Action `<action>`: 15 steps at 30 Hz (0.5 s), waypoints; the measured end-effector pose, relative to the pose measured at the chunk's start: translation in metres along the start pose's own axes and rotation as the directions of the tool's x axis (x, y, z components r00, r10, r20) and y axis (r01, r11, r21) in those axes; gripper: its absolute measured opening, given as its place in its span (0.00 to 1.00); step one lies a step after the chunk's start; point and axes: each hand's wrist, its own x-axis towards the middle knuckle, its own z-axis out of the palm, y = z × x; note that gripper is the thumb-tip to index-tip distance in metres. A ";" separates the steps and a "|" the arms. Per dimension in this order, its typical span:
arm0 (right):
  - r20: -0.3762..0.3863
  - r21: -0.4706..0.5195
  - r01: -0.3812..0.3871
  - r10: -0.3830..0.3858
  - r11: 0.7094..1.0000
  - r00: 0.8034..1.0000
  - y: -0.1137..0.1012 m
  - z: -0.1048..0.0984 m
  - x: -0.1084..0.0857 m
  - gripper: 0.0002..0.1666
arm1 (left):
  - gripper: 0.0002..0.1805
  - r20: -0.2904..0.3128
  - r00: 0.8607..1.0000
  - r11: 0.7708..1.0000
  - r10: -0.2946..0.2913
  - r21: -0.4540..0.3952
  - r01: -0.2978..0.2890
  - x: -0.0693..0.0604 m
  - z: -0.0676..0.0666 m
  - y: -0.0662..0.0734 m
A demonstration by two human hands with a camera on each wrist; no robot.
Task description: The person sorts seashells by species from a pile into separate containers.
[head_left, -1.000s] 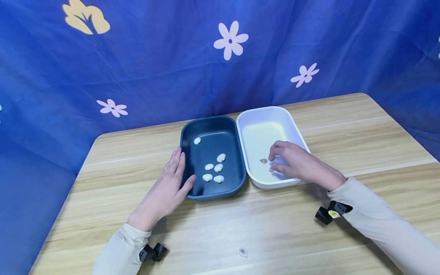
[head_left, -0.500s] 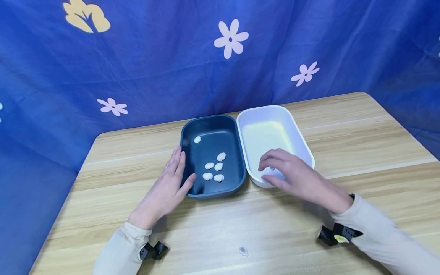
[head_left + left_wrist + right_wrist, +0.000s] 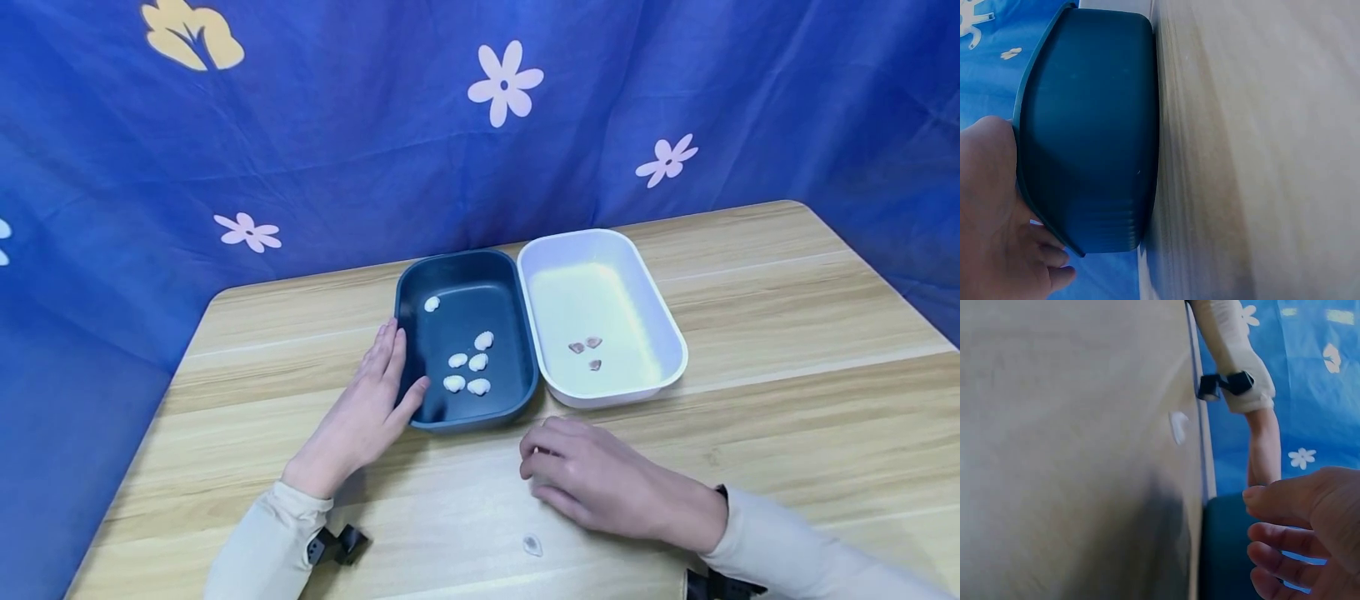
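My left hand [image 3: 360, 408] rests on the left rim of a dark blue tub [image 3: 487, 417]. Its fingers lie fairly straight along the edge, with the thumb over the near corner. Inside that tub are several white seashells [image 3: 477, 362]. My right hand [image 3: 600, 479] hovers over the table, fingers loosely bent and apart from the thumb, holding nothing. Just below it in the head view lies a small, flat, greyish shell [image 3: 532, 545], pale in the right wrist view [image 3: 1178, 427]. Three small brownish shells [image 3: 595, 365] sit in the white tub [image 3: 678, 354].
Both tubs stand side by side towards the back of the wooden table [image 3: 787, 317]. A blue curtain [image 3: 360, 125] with flower prints hangs behind it. Each wrist wears a black camera [image 3: 341, 546].
My right hand has moved out of the white tub, down and to the left over the table. Three brownish shells now show in that tub. My left hand has stayed in place.
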 end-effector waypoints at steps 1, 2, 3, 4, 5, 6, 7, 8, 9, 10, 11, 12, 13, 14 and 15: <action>0.005 -0.003 0.005 -0.005 1.000 1.000 -0.002 0.002 0.000 0.06 | 0.41 0.001 1.000 1.000 0.000 0.003 0.000 0.000 0.000 0.000; 0.011 -0.005 0.009 -0.009 1.000 1.000 -0.003 0.004 -0.001 0.06 | 0.41 0.001 1.000 1.000 0.000 0.004 0.000 0.000 0.000 0.000; 0.021 -0.005 0.007 -0.007 1.000 1.000 -0.005 0.006 -0.001 0.06 | 0.41 0.002 1.000 1.000 -0.001 0.004 0.001 0.000 0.000 0.000; 0.031 -0.004 0.006 -0.006 1.000 1.000 -0.006 0.007 -0.002 0.06 | 0.41 0.002 1.000 1.000 -0.001 0.003 0.001 0.000 0.000 0.000; 0.043 -0.003 0.002 -0.002 1.000 0.999 -0.007 0.008 -0.002 0.07 | 0.41 0.001 1.000 1.000 0.000 0.004 0.000 0.000 0.000 0.000; 0.057 -0.001 -0.004 0.004 1.000 0.998 -0.009 0.009 -0.003 0.07 | 0.41 0.001 1.000 1.000 0.000 0.004 0.000 0.000 0.000 0.000; 0.069 0.003 -0.008 0.008 1.000 0.998 -0.010 0.010 -0.004 0.07 | 0.41 -0.001 1.000 1.000 0.002 0.004 -0.002 0.000 0.000 0.000; 0.082 0.007 -0.013 0.013 1.000 0.997 -0.011 0.011 -0.004 0.08 | 0.41 -0.002 1.000 1.000 0.004 0.004 -0.004 0.000 0.000 0.000; 0.092 0.011 -0.019 0.018 1.000 0.996 -0.012 0.011 -0.005 0.09 | 0.41 -0.003 1.000 1.000 0.005 0.004 -0.005 0.000 0.000 0.000; 0.101 0.015 -0.022 0.020 1.000 0.995 -0.013 0.012 -0.006 0.10 | 0.41 -0.003 1.000 1.000 0.005 0.004 -0.005 0.000 0.000 0.000; 0.109 0.016 -0.025 0.023 1.000 0.994 -0.014 0.013 -0.007 0.11 | 0.41 -0.002 1.000 1.000 0.005 0.004 -0.005 0.000 -0.001 0.000; 0.114 0.020 -0.027 0.024 0.999 0.993 -0.015 0.014 -0.008 0.12 | 0.41 -0.002 1.000 1.000 0.005 0.004 -0.005 0.000 -0.001 0.000; 0.118 0.023 -0.027 0.024 0.999 0.993 -0.015 0.014 -0.009 0.12 | 0.41 -0.003 1.000 1.000 0.005 0.004 -0.005 0.000 -0.001 0.000; 0.123 0.022 -0.027 0.024 0.999 0.992 -0.016 0.015 -0.010 0.13 | 0.42 -0.002 1.000 1.000 0.004 0.004 -0.004 0.000 -0.001 0.000; 0.129 0.021 -0.027 0.024 0.999 0.991 -0.016 0.016 -0.011 0.13 | 0.42 -0.001 1.000 1.000 0.002 0.004 -0.002 0.000 -0.001 0.000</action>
